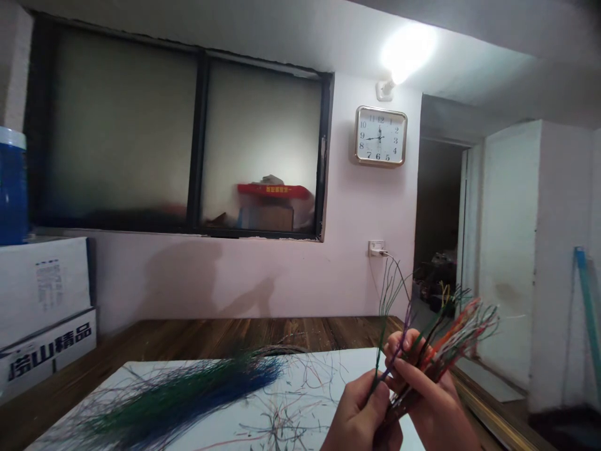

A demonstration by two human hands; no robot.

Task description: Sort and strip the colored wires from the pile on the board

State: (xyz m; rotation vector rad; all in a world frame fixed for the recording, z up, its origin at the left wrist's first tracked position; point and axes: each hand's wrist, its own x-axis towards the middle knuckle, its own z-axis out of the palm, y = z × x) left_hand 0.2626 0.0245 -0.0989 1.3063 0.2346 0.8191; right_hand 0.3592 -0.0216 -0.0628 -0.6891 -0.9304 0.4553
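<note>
My left hand (361, 410) is closed around the lower part of a bundle of thin coloured wires (457, 332), its thumb pressed near a few green strands (378, 341) that stand up. The bundle fans out to the upper right in red, orange, white, green and dark strands. My right hand (436, 391) lies against the bundle, thumb and fingers pinching a purple wire (404, 335) just above the left thumb. Both hands nearly touch. On the white board (323, 432) to the left lies a loose heap of green and blue wires (188, 394).
Wire scraps (282, 423) litter the board, which rests on a dark wooden table (188, 335). White boxes (44, 288) with a blue container (13, 188) on top stand at left. A plug (377, 250) sits in the wall socket below a clock (380, 136). A doorway (439, 207) is at right.
</note>
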